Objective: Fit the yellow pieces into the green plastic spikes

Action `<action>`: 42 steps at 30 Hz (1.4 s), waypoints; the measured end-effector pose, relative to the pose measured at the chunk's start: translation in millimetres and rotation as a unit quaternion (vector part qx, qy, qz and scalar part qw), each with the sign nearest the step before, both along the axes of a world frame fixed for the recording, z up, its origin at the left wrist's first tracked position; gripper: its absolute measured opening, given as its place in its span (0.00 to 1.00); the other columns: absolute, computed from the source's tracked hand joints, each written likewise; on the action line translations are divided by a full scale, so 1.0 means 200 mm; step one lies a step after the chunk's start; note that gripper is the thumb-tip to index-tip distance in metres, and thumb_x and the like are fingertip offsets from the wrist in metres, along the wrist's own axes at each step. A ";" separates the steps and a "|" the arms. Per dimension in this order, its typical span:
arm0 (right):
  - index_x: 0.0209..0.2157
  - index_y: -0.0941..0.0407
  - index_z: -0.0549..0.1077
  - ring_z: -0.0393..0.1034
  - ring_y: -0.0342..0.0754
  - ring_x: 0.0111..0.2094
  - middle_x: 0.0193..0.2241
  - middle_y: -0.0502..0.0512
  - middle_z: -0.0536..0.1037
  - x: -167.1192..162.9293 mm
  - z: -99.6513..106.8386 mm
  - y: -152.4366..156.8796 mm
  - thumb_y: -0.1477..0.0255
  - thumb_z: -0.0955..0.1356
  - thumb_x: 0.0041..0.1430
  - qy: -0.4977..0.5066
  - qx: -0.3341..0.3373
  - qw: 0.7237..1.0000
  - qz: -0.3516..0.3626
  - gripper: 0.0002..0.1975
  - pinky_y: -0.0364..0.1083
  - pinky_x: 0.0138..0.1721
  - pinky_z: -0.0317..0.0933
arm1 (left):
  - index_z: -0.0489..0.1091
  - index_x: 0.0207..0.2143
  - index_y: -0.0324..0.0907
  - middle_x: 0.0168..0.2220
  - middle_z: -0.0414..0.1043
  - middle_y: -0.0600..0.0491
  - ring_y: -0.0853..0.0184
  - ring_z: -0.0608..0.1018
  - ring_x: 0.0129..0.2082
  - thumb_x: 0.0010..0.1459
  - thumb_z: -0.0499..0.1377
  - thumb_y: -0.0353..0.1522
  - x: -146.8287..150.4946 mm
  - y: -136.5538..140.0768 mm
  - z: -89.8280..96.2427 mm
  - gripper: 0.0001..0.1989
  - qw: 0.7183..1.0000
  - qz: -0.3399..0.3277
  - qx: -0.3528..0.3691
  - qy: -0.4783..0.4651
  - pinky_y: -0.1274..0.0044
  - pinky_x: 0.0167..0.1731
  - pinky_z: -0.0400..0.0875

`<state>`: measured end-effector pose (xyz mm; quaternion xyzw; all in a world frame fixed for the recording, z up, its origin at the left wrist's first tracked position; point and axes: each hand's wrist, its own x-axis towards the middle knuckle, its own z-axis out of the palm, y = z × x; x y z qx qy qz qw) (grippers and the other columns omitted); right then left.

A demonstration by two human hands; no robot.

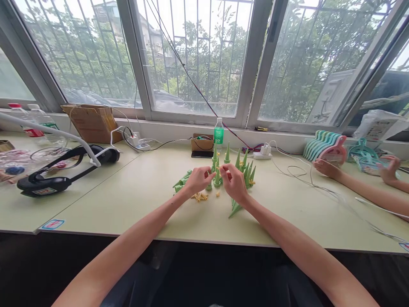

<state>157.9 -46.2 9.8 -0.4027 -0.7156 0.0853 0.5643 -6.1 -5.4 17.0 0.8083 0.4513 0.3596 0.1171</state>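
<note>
Both hands meet over a cluster of pointed green plastic cones [227, 152] on the table. My left hand [200, 181] is closed in a pinch at the cluster's left side; what its fingertips hold is too small to make out. Opposite it, my right hand [234, 182] pinches beside an upright green cone [217, 178], with a bit of yellow at its fingertips that I cannot clearly name. Small yellow pieces [200, 197] lie in a pile below my left hand, and a single yellow piece [217, 194] sits between the hands. More cones stand beyond my right hand; one lying cone [235, 209] is partly under its wrist.
A green-labelled bottle [219, 133], an open brown case [202, 145] and power strips [262, 152] line the back. At left are a black headset [44, 183] and a cardboard box [92, 123]. Another person's hand [327, 168] touches stacked pastel hangers [326, 147] at right, near loose cables.
</note>
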 end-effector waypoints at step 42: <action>0.29 0.56 0.68 0.58 0.40 0.19 0.23 0.49 0.68 -0.01 -0.01 0.01 0.62 0.60 0.66 -0.042 -0.030 0.998 0.020 0.15 0.41 0.24 0.55 | 0.59 0.20 0.41 0.14 0.57 0.58 0.74 0.60 0.15 0.61 0.51 0.47 0.02 0.00 0.02 0.23 0.978 -0.017 -0.048 -0.204 0.79 0.17 0.54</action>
